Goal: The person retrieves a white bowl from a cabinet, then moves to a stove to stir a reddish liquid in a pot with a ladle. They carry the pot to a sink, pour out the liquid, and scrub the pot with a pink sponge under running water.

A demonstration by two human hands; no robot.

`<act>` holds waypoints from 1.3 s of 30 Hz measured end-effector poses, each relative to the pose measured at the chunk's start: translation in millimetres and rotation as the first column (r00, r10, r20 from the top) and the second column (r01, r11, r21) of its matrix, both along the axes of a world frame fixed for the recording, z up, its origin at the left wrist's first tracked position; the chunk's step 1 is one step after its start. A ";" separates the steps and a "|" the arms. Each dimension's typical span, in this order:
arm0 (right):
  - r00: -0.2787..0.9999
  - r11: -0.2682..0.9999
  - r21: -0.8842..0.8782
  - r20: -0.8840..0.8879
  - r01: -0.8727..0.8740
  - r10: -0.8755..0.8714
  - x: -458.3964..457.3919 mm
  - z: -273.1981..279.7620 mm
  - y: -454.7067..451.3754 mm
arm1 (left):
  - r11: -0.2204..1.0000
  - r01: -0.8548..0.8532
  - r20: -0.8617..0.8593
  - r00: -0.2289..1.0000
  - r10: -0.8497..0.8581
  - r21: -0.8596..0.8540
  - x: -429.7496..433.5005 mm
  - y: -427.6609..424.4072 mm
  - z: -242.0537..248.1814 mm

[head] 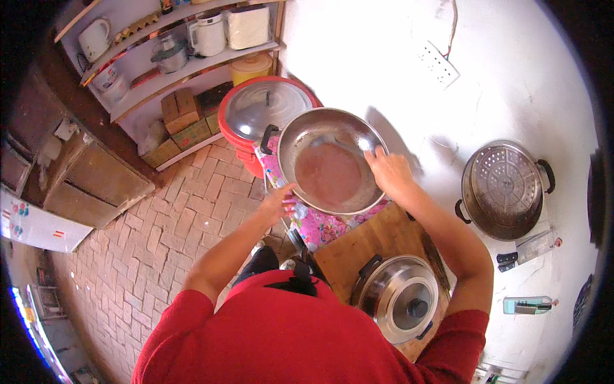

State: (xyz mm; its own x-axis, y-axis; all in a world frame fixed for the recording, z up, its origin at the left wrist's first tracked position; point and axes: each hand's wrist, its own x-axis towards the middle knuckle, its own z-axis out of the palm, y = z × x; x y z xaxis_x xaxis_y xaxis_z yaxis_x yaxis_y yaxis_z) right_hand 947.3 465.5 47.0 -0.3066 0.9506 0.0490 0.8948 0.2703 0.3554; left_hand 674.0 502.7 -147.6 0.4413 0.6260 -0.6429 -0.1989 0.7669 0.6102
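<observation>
A wide, round metal pan (pixel 293 139) lies before me above a pink floral cloth (pixel 326 227). A black side handle (pixel 269 139) sticks out at its far left. Its bottom shows a reddish-brown patch; I cannot tell whether that is liquid or a reflection. My left hand (pixel 278 205) holds the near-left rim, thumb on the edge and fingers lower down. At the right rim, my right hand (pixel 394 174) grips with fingertips over the inner side. Whether anything small is under those fingertips is hidden.
A lidded steel pot (pixel 383 295) stands on a wooden board (pixel 357 254) close by my right side. Behind the pan is a red tub with a metal lid (pixel 261 108). A steamer pot (pixel 503 189) and a cleaver (pixel 535 245) are against the white wall. Shelves (pixel 192 65) hold appliances.
</observation>
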 end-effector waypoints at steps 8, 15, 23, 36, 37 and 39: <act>0.993 0.994 -0.010 0.050 0.105 -0.105 36.9 -11.4 63.2 | 0.980 -0.102 -0.066 0.991 0.115 0.171 -37.3 48.5 -4.1; 0.872 0.730 -0.487 0.171 0.480 -0.459 14.3 34.9 -19.3 | 0.931 -0.152 -0.117 0.973 0.201 0.332 -54.3 90.8 -2.4; 0.660 0.504 -0.727 -0.093 0.466 -0.745 -49.5 46.3 -42.2 | 0.832 0.145 -0.286 0.958 0.017 0.536 -30.0 196.7 2.4; 0.795 0.815 -0.079 0.293 0.574 -0.531 -29.3 -14.9 -17.5 | 0.676 0.283 -0.451 0.889 0.082 0.681 -8.2 206.4 -27.5; 0.780 0.791 -0.119 0.306 0.600 -0.546 -37.6 -14.6 -22.7 | 0.687 0.309 -0.482 0.874 0.069 0.658 -9.3 210.2 -31.6; 0.761 0.724 -0.258 0.339 0.640 -0.552 -58.2 -2.1 -34.0 | 0.707 0.366 -0.533 0.846 0.018 0.605 -5.4 212.7 -40.1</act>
